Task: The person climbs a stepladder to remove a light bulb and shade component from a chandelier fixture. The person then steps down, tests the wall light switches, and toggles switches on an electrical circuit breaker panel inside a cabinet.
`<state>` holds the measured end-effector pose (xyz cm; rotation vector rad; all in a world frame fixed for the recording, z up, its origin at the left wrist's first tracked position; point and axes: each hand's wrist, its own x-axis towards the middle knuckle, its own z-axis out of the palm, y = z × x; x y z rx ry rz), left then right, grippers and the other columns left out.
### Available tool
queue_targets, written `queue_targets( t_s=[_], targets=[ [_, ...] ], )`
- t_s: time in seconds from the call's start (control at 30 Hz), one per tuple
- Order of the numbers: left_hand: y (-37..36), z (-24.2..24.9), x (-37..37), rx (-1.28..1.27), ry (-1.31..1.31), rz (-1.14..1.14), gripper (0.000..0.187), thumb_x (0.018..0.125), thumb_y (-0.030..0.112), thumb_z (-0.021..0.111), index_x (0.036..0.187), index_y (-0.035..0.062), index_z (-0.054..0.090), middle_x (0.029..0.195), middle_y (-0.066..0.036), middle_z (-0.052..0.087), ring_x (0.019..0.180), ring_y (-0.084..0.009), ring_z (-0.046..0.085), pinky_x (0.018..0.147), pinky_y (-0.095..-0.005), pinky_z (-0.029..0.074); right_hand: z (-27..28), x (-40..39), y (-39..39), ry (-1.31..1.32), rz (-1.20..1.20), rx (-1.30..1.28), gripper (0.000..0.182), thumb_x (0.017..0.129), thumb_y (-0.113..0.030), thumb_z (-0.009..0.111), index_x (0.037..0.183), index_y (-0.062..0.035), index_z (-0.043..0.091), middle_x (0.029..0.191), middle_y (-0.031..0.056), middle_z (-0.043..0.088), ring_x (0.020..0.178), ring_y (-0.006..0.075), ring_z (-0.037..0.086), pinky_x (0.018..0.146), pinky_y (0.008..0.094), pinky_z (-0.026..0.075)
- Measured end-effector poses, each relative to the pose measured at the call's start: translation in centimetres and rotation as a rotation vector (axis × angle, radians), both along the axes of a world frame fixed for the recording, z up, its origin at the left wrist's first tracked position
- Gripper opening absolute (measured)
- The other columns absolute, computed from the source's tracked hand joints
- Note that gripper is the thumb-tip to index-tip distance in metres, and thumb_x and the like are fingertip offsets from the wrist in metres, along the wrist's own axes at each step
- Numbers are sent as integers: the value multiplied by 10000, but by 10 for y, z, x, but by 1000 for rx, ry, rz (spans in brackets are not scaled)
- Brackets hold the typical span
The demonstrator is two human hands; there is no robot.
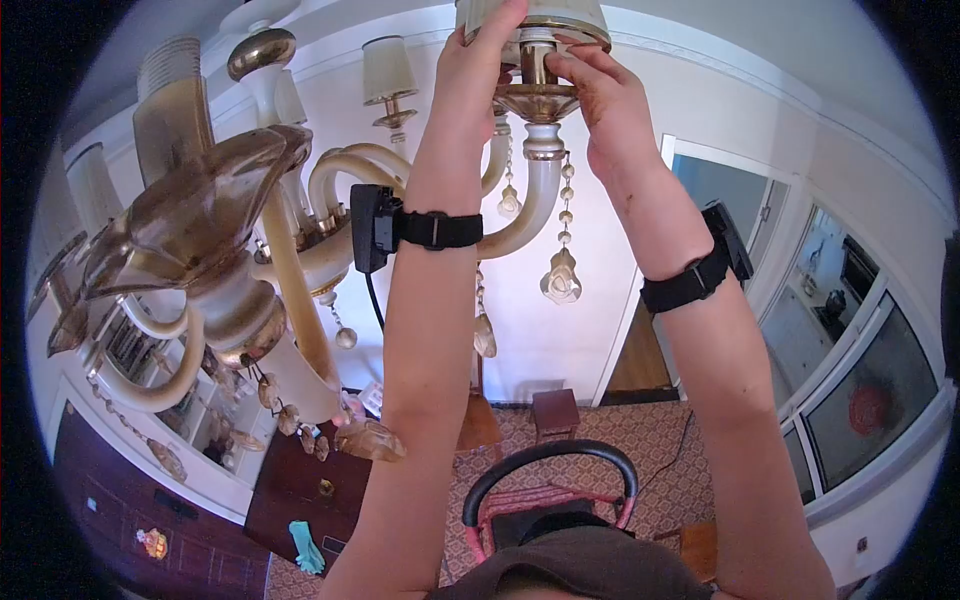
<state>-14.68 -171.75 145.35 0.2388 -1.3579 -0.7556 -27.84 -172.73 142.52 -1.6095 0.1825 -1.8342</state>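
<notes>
Both arms reach up to one arm of a chandelier at the top centre. My left hand (478, 62) is closed on the lampshade (568, 22), its thumb against the shade's outer side and the other fingers mostly hidden. My right hand (607, 95) touches the brass socket sleeve (538, 62) under the shade with bent fingers; whether it grips the sleeve is unclear. Below the sleeve is a brass-coloured dish (537, 97) on a curved cream arm (535, 195). A bead string with a rose pendant (561, 277) hangs beside it.
A large chandelier cup (190, 210) with crystal drops fills the near left. Another shade (388, 72) stands behind. Below are a black curved rail (550, 450), a small stool (556, 412), a dark table (300, 490) and turquoise gloves (306, 546). A doorway and window are at right.
</notes>
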Motion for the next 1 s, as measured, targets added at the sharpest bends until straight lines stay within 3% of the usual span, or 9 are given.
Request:
queue_targets(
  t_s=[0.23,0.33,0.8,1.0],
  targets=[
    [6,1,1,21,-11,19,566,849,440,639,1183,-5,536,983,-109,629,820,-187,629,661,-298,506,-1,-1,22,21,-24,0,351,804,-101,662,1141,-22,599,1019,44,625,982,113,546,881,231,374],
    [10,3,-1,22,29,62,593,849,461,633,1206,2,519,1002,-103,619,850,-193,614,689,-309,493,-2,0,31,20,-157,-25,363,801,-110,669,1146,-21,595,1005,45,628,982,111,547,878,227,372],
    [45,11,-2,-49,-80,126,627,839,554,591,1178,26,570,1025,-90,629,899,-183,606,761,-320,465,9,-8,37,52,-95,-52,185,821,-144,650,972,-37,643,959,4,622,976,106,515,916,248,332],
    [61,4,-8,-76,-23,245,627,841,545,597,1183,21,567,1025,-101,627,904,-185,605,745,-317,473,9,-5,60,38,-81,40,192,837,-135,630,991,-21,643,968,15,622,994,115,514,935,257,324]
  ],
)
